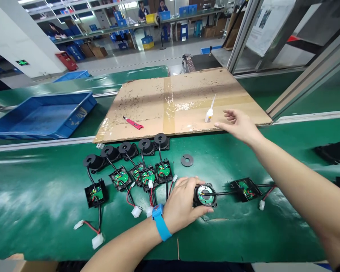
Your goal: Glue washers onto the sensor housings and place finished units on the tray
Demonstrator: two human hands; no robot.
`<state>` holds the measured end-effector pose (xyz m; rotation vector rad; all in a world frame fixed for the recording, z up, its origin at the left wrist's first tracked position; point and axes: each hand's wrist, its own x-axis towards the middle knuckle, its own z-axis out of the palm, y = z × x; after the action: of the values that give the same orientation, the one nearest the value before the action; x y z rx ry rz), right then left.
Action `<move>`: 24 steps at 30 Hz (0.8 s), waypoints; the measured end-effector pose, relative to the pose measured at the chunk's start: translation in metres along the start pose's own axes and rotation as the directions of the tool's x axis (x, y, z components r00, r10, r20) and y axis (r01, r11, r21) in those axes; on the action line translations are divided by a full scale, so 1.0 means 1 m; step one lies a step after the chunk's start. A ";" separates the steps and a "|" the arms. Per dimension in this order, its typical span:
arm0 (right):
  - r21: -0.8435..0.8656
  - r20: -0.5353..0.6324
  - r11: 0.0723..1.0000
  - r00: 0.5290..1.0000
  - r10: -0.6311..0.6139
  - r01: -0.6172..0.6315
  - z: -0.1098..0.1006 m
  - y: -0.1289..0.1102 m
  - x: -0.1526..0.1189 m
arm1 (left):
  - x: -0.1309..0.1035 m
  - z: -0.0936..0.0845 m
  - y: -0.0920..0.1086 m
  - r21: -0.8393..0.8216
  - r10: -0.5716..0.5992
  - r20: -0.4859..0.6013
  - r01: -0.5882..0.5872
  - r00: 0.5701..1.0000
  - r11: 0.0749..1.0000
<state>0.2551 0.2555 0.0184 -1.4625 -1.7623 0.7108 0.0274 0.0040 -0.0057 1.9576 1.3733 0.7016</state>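
Note:
My left hand [184, 202], with a blue wristband, grips a round black housing [206, 195] whose open face shows a ring-shaped green circuit board. A black cable leads right from it to a square black box [246, 189] with a green board and a white connector on red and black wires. Over the cardboard's front edge, my right hand [238, 124] is empty, thumb and fingers apart. Just left of its fingertips stands a small white bottle [209, 115] with a long thin nozzle. A dark grey slotted ring [187, 160] lies flat beyond my left hand.
Several similar assemblies [147, 175] stand in a row on the green table at left. On the cardboard sheet [192, 90] lies a red utility knife [133, 122]. A blue tray [42, 117] sits far left. Black parts [334, 152] lie at the right edge. People work in the background.

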 end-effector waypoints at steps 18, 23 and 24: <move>0.652 0.118 0.744 0.989 0.088 -0.144 -0.012 -0.043 -0.114 | 0.001 0.000 -0.001 -0.053 -0.023 0.024 0.025 0.999 0.998; 0.774 0.092 0.616 0.989 0.120 -0.146 -0.022 -0.042 -0.138 | 0.000 -0.001 0.006 -0.018 0.092 -0.098 -0.094 0.991 0.995; 0.790 0.083 0.596 0.989 0.121 -0.139 -0.023 -0.041 -0.139 | -0.001 -0.002 0.008 -0.023 0.104 -0.124 -0.108 0.987 0.994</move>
<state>0.2628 0.1107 0.0391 -0.9317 -1.0697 1.3797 0.0307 0.0017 0.0016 2.0047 1.3296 0.9003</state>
